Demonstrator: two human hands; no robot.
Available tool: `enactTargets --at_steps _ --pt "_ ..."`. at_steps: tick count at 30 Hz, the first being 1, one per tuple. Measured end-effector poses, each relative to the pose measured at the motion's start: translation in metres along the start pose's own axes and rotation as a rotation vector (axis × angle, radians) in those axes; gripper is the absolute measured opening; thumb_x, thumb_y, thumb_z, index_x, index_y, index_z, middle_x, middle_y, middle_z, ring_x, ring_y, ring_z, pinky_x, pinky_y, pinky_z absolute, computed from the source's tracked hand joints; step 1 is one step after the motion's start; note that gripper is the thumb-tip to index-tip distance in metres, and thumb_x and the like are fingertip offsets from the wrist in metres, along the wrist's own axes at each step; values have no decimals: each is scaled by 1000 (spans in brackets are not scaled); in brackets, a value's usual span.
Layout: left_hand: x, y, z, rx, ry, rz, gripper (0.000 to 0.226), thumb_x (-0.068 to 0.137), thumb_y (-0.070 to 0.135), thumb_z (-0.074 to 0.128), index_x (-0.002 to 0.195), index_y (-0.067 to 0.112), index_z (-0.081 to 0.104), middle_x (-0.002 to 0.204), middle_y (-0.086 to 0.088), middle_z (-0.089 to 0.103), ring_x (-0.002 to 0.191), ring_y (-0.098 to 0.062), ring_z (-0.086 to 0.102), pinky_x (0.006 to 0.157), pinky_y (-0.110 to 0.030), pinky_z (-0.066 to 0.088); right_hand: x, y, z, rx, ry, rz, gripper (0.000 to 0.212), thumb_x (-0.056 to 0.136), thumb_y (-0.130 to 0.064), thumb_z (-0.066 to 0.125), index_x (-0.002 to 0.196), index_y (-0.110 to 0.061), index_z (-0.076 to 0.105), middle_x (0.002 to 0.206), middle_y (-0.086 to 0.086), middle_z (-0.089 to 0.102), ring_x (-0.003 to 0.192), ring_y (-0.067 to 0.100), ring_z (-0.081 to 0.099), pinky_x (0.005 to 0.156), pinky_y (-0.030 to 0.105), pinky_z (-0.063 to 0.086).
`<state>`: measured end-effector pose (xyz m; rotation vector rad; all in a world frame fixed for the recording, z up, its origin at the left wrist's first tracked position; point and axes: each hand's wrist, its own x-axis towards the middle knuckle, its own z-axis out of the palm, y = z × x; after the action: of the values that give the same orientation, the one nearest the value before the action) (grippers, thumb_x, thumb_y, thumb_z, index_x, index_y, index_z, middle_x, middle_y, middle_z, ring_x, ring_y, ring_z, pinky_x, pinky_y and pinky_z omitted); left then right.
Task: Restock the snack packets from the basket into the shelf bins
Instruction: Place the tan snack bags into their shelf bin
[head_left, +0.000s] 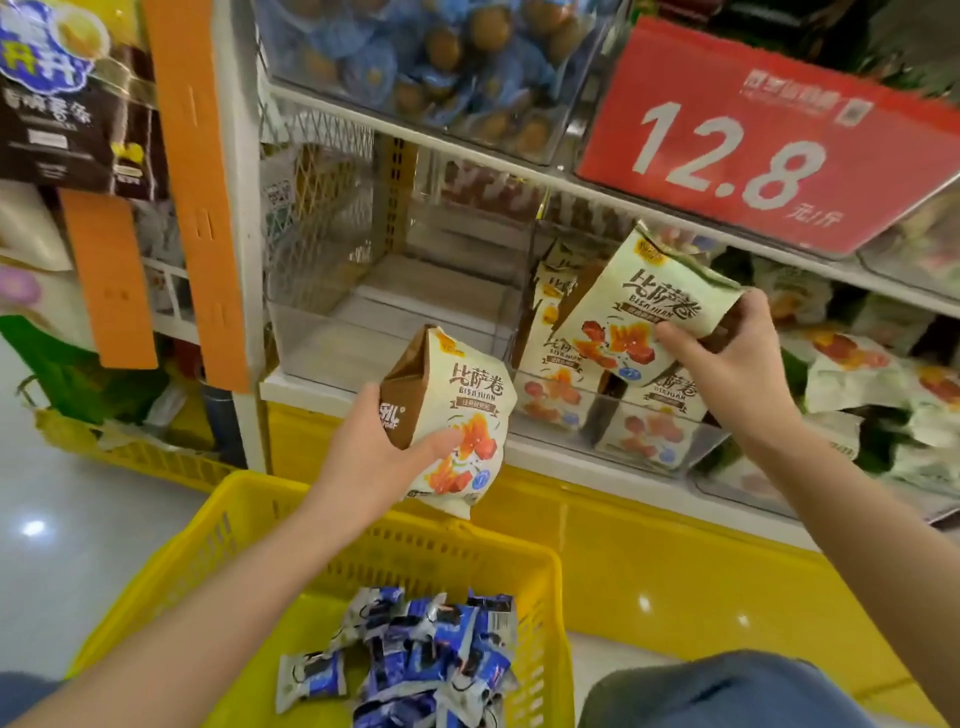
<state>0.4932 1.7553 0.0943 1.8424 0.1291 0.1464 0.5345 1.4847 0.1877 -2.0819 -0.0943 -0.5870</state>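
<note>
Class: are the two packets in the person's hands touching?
Apart. Head view: clear bin shows between the left packet in the left hand and the right packet in the right hand.

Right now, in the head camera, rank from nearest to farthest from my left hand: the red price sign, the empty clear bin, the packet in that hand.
1. Packet, gripped in the left hand itself.
2. Empty clear bin, on the shelf just above and behind it.
3. Red price sign, far up on the right.
</note>
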Motion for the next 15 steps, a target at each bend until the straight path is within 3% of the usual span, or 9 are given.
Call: enactTargets --at_steps 4,7,9,11,15 --pt "8 -3 11 -84 1 -49 55 69 31 78 113 23 46 93 12 59 80 3 55 49 -9 42 16 23 19 -177 -185 50 54 81 -15 70 124 -17 36 99 -15 55 90 -1 56 73 16 47" --pt "14 1 18 -151 -12 -43 53 70 31 78 110 28 44 88 20 57 78 4 56 44 -4 42 30 39 29 -219 -277 101 47 80 -20 71 115 -17 38 98 -14 59 90 1 59 76 15 51" --pt "17 6 21 -188 -28 -32 53 69 33 78 109 30 44 90 19 59 80 2 59 46 -5 44 41 46 33 -226 -344 157 48 79 -21 71 118 -11 45 109 -3 64 100 10 62 90 33 52" --pt "20 10 23 -200 -32 -20 51 69 34 78 106 33 43 89 19 59 79 3 59 46 -5 44 49 47 38 -274 -406 183 52 78 -24 72 124 -13 49 113 0 66 104 15 62 94 43 50" --pt "25 14 21 -230 -21 -28 49 70 36 77 104 35 41 87 21 56 78 2 58 44 -4 42 58 42 37 -399 -503 220 62 74 -35 74 127 -17 47 116 -2 64 106 15 60 95 40 49"
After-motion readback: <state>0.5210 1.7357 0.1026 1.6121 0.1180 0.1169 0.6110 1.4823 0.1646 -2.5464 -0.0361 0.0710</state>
